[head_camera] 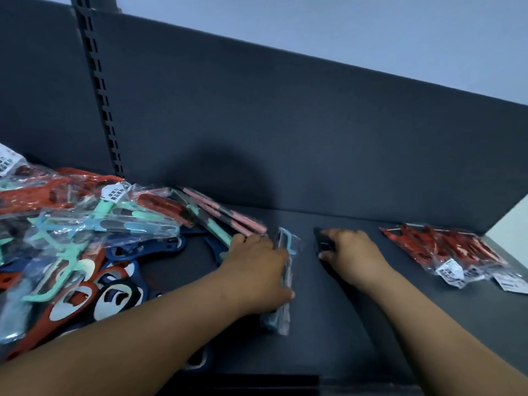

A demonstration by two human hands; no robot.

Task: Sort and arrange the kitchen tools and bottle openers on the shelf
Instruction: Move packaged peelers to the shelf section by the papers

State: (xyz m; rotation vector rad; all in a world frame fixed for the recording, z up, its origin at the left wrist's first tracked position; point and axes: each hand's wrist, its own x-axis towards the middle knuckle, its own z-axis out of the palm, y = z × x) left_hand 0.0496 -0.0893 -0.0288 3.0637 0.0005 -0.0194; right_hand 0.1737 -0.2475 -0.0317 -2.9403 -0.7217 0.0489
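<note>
My left hand (257, 272) grips a light blue tool in a clear wrapper (283, 281), which lies lengthwise on the dark shelf (328, 338). My right hand (351, 252) holds a small dark tool (324, 244) against the shelf, a short way right of the blue one. A mixed heap of wrapped tools and bottle openers (85, 238), red, teal, blue and pink, covers the shelf's left side. Red wrapped tools (445, 250) lie together at the right.
The shelf's dark back panel (285, 138) rises right behind the items. A slotted upright post (100, 95) stands at the back left. The shelf's right end (508, 247) lies just past the red tools. White labels (508, 282) lie by them.
</note>
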